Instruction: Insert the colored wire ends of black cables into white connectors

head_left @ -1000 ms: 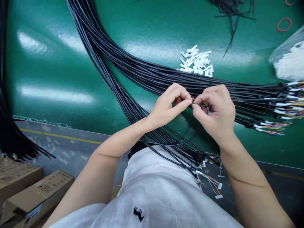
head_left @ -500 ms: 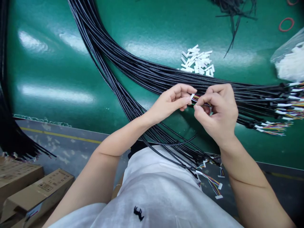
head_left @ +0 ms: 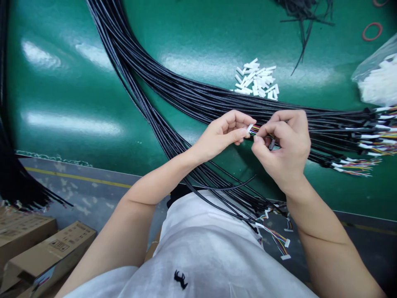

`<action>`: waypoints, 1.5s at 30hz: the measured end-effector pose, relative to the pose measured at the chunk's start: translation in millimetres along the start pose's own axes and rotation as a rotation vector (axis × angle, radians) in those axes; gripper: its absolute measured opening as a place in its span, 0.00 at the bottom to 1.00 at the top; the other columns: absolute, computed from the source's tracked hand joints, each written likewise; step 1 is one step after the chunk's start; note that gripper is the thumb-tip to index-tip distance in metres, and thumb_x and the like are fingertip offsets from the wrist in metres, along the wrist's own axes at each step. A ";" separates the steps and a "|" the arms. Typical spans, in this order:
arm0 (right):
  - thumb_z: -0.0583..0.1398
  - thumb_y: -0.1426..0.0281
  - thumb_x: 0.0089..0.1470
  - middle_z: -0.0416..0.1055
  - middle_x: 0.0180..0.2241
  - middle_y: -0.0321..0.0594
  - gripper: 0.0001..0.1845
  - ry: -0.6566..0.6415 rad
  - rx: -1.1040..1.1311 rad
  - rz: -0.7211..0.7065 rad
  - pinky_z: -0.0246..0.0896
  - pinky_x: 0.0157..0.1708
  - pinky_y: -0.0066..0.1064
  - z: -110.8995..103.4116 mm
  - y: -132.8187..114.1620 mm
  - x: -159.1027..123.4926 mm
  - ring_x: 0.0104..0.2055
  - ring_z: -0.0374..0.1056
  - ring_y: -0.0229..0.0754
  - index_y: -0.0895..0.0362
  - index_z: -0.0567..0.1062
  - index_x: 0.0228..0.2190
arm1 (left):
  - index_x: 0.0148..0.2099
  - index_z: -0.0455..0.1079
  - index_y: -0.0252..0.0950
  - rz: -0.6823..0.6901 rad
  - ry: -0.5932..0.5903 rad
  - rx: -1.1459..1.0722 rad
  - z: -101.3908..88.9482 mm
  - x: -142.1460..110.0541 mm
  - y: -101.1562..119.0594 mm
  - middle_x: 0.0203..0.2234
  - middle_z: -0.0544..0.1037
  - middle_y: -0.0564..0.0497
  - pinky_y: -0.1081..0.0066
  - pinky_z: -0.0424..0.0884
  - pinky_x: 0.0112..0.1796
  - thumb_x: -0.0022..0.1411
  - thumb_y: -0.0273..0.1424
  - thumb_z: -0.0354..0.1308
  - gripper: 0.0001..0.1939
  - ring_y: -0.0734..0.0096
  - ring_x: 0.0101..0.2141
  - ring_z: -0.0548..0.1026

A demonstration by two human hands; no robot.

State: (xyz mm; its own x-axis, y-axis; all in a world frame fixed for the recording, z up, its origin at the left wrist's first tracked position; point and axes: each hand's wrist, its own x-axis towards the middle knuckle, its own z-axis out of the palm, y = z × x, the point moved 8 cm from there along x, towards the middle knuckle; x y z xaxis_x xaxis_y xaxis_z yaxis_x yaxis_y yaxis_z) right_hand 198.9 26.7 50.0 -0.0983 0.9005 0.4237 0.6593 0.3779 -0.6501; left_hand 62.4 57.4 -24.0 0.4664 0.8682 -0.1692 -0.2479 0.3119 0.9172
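Between thumb and fingers, my left hand (head_left: 228,130) pinches a small white connector housing (head_left: 249,128). Thin coloured wires (head_left: 255,130) run from the housing toward my right hand (head_left: 283,145), whose thumb and forefinger are closed on them. A short grey piece (head_left: 272,144) shows in the curl of my right fingers; what it belongs to is hidden. Both hands are above the thick bundle of black cables (head_left: 186,93). Just beyond them lies a pile of loose white connector housings (head_left: 257,78).
Stripped wire ends (head_left: 356,166) of the bundle lie at right. Finished connectors (head_left: 285,257) hang over the table's front edge. A plastic bag of white parts (head_left: 378,80), red rings (head_left: 372,32) and black ties (head_left: 307,20) lie farther back. Cardboard boxes (head_left: 52,254) stand lower left.
My right fingers have shifted slightly, and the grey piece in their curl now shows. My left hand keeps its hold on the connector housing, which has tilted a little.
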 end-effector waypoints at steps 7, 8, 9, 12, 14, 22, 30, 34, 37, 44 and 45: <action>0.61 0.77 0.58 0.72 0.39 0.42 0.08 0.044 -0.088 -0.117 0.66 0.25 0.37 0.0 -6.6 -4.8 0.26 0.66 0.37 0.52 0.76 0.31 | 0.47 0.76 0.36 -0.051 -0.028 -0.036 -0.7 -0.2 -1.4 0.35 0.81 0.53 0.78 0.74 0.31 0.62 0.45 0.71 0.20 0.83 0.29 0.75; 0.61 0.77 0.58 0.72 0.39 0.42 0.08 0.047 -0.104 -0.122 0.66 0.25 0.37 0.0 -6.5 -5.4 0.25 0.66 0.36 0.52 0.76 0.31 | 0.47 0.76 0.36 -0.067 -0.032 -0.037 -0.5 -0.2 -2.3 0.33 0.81 0.53 0.78 0.74 0.31 0.62 0.45 0.71 0.20 0.83 0.29 0.75; 0.61 0.77 0.59 0.72 0.39 0.42 0.08 0.047 -0.122 -0.122 0.66 0.25 0.37 0.1 -6.0 -5.8 0.25 0.66 0.36 0.52 0.76 0.31 | 0.47 0.76 0.35 -0.081 -0.036 -0.038 -0.2 -0.2 -3.2 0.32 0.81 0.53 0.78 0.74 0.31 0.61 0.46 0.71 0.21 0.83 0.28 0.75; 0.61 0.77 0.58 0.73 0.38 0.42 0.09 0.054 -0.166 -0.138 0.64 0.23 0.36 -0.6 -6.5 -5.9 0.25 0.66 0.37 0.51 0.75 0.30 | 0.47 0.76 0.35 -0.103 -0.044 -0.033 0.9 -0.1 -4.6 0.32 0.81 0.53 0.77 0.74 0.31 0.61 0.47 0.71 0.23 0.82 0.28 0.75; 0.60 0.77 0.58 0.73 0.37 0.43 0.09 0.078 -0.179 -0.152 0.64 0.22 0.35 -2.5 -7.6 -5.6 0.27 0.67 0.38 0.51 0.75 0.31 | 0.48 0.76 0.35 -0.103 -0.047 -0.019 1.6 -0.2 -4.4 0.32 0.81 0.52 0.76 0.74 0.32 0.61 0.49 0.71 0.24 0.81 0.29 0.76; 0.61 0.79 0.58 0.72 0.38 0.42 0.09 0.126 -0.147 -0.208 0.62 0.22 0.34 -5.7 -12.7 -5.4 0.27 0.65 0.37 0.52 0.76 0.32 | 0.45 0.77 0.34 -0.118 -0.050 0.002 3.9 -1.5 -2.7 0.29 0.80 0.53 0.77 0.73 0.31 0.62 0.51 0.69 0.25 0.81 0.29 0.76; 0.61 0.76 0.59 0.73 0.37 0.43 0.09 0.047 -0.163 -0.102 0.64 0.25 0.38 -1.9 -7.2 -4.5 0.28 0.67 0.40 0.51 0.76 0.30 | 0.47 0.78 0.36 -0.097 -0.018 -0.054 -0.3 0.2 -2.5 0.30 0.82 0.54 0.78 0.75 0.30 0.59 0.46 0.73 0.22 0.82 0.28 0.77; 0.60 0.78 0.58 0.74 0.38 0.43 0.09 0.082 -0.155 -0.135 0.63 0.24 0.36 -5.3 -11.0 -4.4 0.26 0.65 0.38 0.52 0.76 0.31 | 0.46 0.78 0.35 -0.081 -0.033 -0.058 1.4 -0.9 0.8 0.29 0.82 0.54 0.79 0.75 0.29 0.60 0.44 0.73 0.21 0.82 0.27 0.77; 0.60 0.78 0.59 0.74 0.38 0.42 0.09 0.084 -0.153 -0.150 0.63 0.24 0.35 -5.8 -13.2 -4.5 0.26 0.64 0.36 0.53 0.76 0.30 | 0.47 0.77 0.34 -0.088 -0.038 -0.070 2.8 -2.3 0.7 0.29 0.82 0.55 0.80 0.74 0.29 0.60 0.43 0.73 0.21 0.83 0.27 0.77; 0.60 0.76 0.61 0.75 0.38 0.42 0.10 -0.006 -0.207 -0.069 0.64 0.26 0.34 -0.6 -11.8 -4.9 0.26 0.67 0.35 0.53 0.77 0.29 | 0.46 0.76 0.32 -0.152 -0.037 -0.132 3.6 -2.7 -4.9 0.28 0.82 0.55 0.82 0.73 0.28 0.58 0.42 0.75 0.22 0.84 0.26 0.77; 0.60 0.76 0.61 0.75 0.38 0.42 0.10 -0.012 -0.204 -0.074 0.63 0.26 0.33 -0.4 -12.8 -4.9 0.25 0.67 0.35 0.53 0.77 0.29 | 0.46 0.76 0.32 -0.159 -0.047 -0.149 4.4 -2.6 -5.1 0.28 0.82 0.55 0.82 0.73 0.27 0.58 0.42 0.75 0.22 0.84 0.26 0.77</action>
State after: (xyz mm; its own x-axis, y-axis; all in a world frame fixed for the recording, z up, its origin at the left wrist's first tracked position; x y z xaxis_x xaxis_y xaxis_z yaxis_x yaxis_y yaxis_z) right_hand 191.2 17.3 56.5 -0.1596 0.8750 0.4571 0.7874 0.3921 -0.4756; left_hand 66.3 51.9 -26.6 0.5481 0.7856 -0.2871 -0.2892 0.5001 0.8162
